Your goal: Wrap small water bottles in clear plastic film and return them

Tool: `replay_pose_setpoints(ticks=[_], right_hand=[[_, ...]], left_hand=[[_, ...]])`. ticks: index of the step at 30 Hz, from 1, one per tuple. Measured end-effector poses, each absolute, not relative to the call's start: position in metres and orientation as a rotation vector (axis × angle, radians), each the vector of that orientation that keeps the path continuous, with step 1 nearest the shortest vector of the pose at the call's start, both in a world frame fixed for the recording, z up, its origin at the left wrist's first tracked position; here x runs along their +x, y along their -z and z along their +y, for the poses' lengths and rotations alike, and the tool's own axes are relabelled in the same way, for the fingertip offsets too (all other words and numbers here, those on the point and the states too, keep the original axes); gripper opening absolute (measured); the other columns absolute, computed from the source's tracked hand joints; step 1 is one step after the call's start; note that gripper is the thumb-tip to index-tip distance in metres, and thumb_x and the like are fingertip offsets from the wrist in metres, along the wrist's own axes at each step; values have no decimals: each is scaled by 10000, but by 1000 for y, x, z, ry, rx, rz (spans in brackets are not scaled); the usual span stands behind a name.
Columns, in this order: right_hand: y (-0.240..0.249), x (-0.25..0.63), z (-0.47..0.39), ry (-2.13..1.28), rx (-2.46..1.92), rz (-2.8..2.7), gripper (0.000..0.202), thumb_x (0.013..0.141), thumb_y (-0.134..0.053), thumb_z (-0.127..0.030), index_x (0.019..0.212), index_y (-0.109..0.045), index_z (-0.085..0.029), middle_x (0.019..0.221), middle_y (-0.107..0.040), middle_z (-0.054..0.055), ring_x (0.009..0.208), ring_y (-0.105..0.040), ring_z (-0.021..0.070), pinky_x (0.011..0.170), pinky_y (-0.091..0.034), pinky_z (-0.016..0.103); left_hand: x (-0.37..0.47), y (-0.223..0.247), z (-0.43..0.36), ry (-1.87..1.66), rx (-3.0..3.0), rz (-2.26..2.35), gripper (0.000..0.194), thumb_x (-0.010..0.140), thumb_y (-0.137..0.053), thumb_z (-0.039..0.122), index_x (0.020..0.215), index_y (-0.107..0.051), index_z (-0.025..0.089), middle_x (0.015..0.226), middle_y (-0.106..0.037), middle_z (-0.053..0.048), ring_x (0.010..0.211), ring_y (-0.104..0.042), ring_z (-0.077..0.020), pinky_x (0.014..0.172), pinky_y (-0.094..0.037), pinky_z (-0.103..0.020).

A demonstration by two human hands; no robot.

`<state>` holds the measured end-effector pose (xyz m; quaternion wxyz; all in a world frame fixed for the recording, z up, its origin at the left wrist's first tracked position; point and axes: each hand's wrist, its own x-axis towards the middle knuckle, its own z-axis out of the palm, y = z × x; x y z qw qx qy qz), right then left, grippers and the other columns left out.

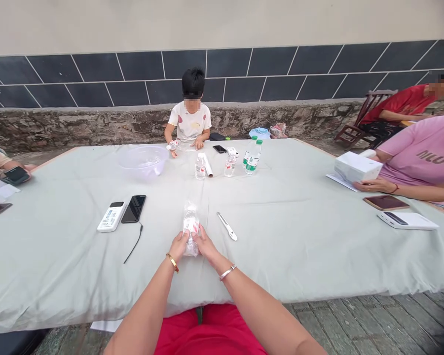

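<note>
A plain pale wall with a band of dark tiles [229,64] rises behind a rough stone ledge [96,125], and a bench [288,246] under a creased pale cloth fills the middle of the head view. Near its front edge, at the centre, the wrapped bottle [191,224], in loose clear plastic, points away from the wearer. The left hand [179,245] holds it from the left and the right hand [205,241] from the right, the fingers of both closed around its near part, thumbs on top.

Just to the right of the right hand lies a white cutter [227,226], set aslant. To the left are a white power bank [111,217] and, beside it, a black phone [133,209], with a dark cord [133,242] near its lower end.

Farther back stand a clear basin [124,165], two small bottles [200,166] with a roll [208,165] beside the left one, and two green-capped bottles [253,160]. Across the bench, a person in a pale shirt [191,121] holds another bottle [173,145]. At the right, a person in pink [425,158] holds a white box [357,167].
</note>
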<state>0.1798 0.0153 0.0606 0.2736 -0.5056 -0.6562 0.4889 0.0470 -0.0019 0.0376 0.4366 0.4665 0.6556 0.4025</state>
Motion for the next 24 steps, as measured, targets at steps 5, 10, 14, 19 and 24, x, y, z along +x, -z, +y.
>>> replay_pose_setpoints(ticks=[5, 10, 14, 19, 24], right_hand=[[-62, 173, 13, -1524, -1335, -1408, 611, 838, -577, -366, 1383, -359, -198, 943, -690, 55, 870, -663, 225, 718, -516, 304], [-54, 179, 14, -1317, -1558, -1399, 633, 800, -584, -488, 1338, -407, -206, 913, -677, 40, 866, -648, 222, 727, -500, 314], [-54, 180, 17, -1334, -1596, -1341, 661, 793, -580, -519, 1331, -407, -177, 887, -670, 54, 835, -650, 216, 706, -498, 304], [-57, 179, 22, -1465, -1592, -1097, 617, 785, -596, -490, 1283, -422, -169, 884, -665, 59, 780, -652, 195, 635, -499, 269], [-57, 184, 25, -1579, -1539, -980, 551, 808, -541, -460, 1272, -420, -189, 1035, -648, 79, 802, -644, 182, 575, -494, 249]], left_hand=[[38, -49, -3, -927, 1318, 1758, 424, 851, -354, 574, 766, -594, 235, 753, -661, -88, 901, -616, -285, 780, -446, -380], [48, -47, -17, -918, 1322, 1814, 347, 738, -547, 580, 729, -452, 247, 555, -485, 32, 595, -549, -202, 612, -406, -323], [53, -44, -32, -1000, 1283, 1509, 310, 685, -609, 494, 697, -428, 242, 534, -422, 77, 462, -432, -115, 498, -372, -264], [44, -46, -43, -1141, 1100, 1385, 344, 638, -649, 517, 661, -484, 216, 522, -459, 59, 460, -420, -95, 484, -366, -250], [41, -53, -58, -1069, 1156, 1353, 317, 566, -734, 434, 659, -543, 199, 549, -483, 46, 525, -424, -99, 530, -357, -250]])
